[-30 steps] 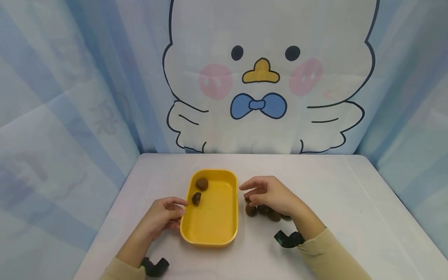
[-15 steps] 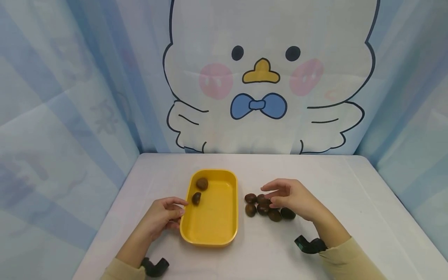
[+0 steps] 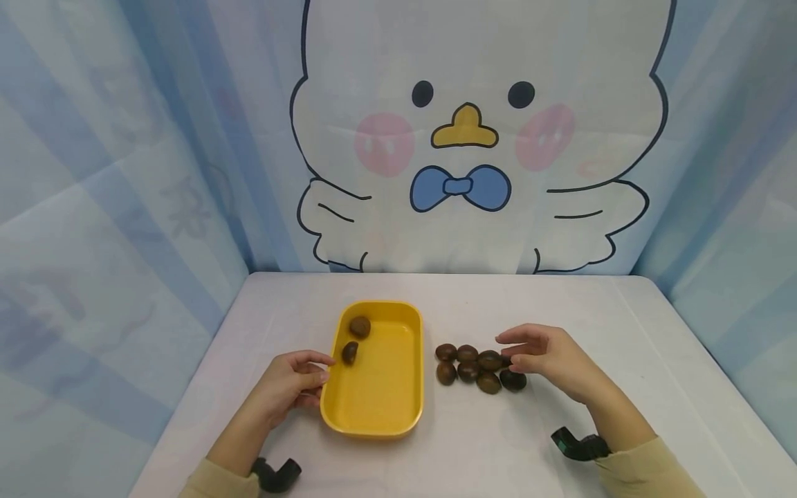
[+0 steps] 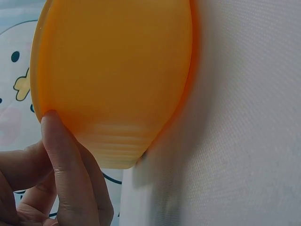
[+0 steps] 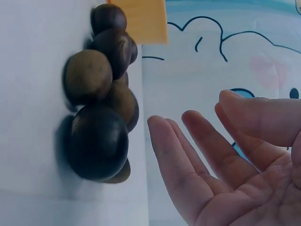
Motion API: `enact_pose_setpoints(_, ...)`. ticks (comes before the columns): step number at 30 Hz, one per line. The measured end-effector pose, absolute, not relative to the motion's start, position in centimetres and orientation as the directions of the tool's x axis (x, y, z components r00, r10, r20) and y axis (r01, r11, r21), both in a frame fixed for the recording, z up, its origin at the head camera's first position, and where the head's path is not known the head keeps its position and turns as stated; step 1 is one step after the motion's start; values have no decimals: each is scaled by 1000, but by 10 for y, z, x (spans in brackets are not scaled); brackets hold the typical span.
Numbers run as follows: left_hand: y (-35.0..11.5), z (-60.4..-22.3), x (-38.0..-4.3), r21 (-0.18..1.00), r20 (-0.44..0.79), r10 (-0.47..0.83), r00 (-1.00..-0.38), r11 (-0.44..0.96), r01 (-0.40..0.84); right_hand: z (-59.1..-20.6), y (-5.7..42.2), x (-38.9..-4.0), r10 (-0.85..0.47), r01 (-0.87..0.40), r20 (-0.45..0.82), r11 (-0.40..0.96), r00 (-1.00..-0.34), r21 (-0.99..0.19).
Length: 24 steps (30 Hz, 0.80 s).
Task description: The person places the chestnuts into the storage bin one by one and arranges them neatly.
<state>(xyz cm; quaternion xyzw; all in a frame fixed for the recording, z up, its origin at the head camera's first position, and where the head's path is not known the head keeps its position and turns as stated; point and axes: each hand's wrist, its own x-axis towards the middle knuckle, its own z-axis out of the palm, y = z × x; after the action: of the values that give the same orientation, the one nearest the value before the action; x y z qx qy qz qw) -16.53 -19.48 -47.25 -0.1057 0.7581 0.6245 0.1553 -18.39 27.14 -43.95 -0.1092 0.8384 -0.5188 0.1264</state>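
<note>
Two brown chestnuts (image 3: 355, 339) lie near the far left corner inside a yellow tray (image 3: 373, 408). My left hand (image 3: 289, 384) is at the tray's left side, its fingertips touching the rim from outside; the left wrist view has one fingertip (image 4: 51, 117) right at that rim. On the table to the right of the tray, several more chestnuts (image 3: 468, 372) sit close together in two rough rows. Over the right end of this group my right hand (image 3: 554, 356) hovers with fingers loosely bent, partly hiding one chestnut. The right wrist view shows nothing between its fingers (image 5: 169, 150).
A white cloth covers the table (image 3: 623, 346). Behind it hangs a curtain (image 3: 473, 235) printed with a cartoon chick, and blue-white drapes (image 3: 112, 242) close in both sides. Black wrist cameras (image 3: 582, 444) stick out below both wrists.
My right hand has moved right, from beside the tray to the right end of the chestnuts on the table, uncovering most of them. The left hand and the tray have stayed put.
</note>
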Motion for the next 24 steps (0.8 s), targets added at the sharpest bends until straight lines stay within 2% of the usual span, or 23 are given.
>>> enact_pose_setpoints(10,-194,-470,-164,913,-370,37,-928,201,-356,-451,287,-184,-250,-86,-67,553,-966,-829)
enact_pose_setpoints(24,-194,-471,-164,909,-373,25,-928,210,-360,-471,292,-200,-212,-32,-130,625,-969,-780)
